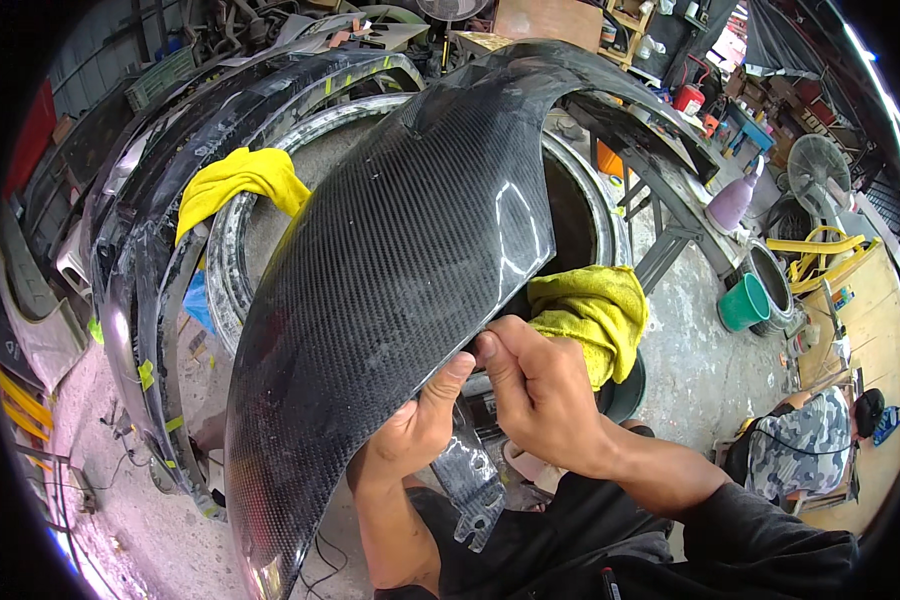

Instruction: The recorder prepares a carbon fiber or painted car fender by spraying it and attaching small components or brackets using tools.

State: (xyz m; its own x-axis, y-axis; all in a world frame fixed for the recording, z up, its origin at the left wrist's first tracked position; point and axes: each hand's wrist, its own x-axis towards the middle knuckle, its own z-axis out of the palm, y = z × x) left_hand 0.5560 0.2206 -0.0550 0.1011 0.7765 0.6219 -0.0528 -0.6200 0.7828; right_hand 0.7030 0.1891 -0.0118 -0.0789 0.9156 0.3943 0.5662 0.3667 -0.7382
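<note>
A large curved carbon-fibre car fender [400, 230], glossy black with a woven pattern, spans the middle of the view. My left hand [415, 425] grips its near right edge, thumb on top and fingers hidden underneath. Just beside that thumb, my right hand [540, 385] is closed in a pinch against the same edge; whatever lies between its fingertips is hidden. A bracket-like tab [468, 480] with notches and holes hangs below the edge between my forearms. One yellow cloth [595, 315] is bunched under the fender near my right hand.
Large tyre-like rings [232, 265] lie under the fender. Another yellow cloth [245, 185] drapes at left, near stacked dark bumper-like panels [160, 200]. At right are a purple bottle [735, 200], a green bucket [743, 302], a fan [818, 168] and a person in camouflage [800, 440].
</note>
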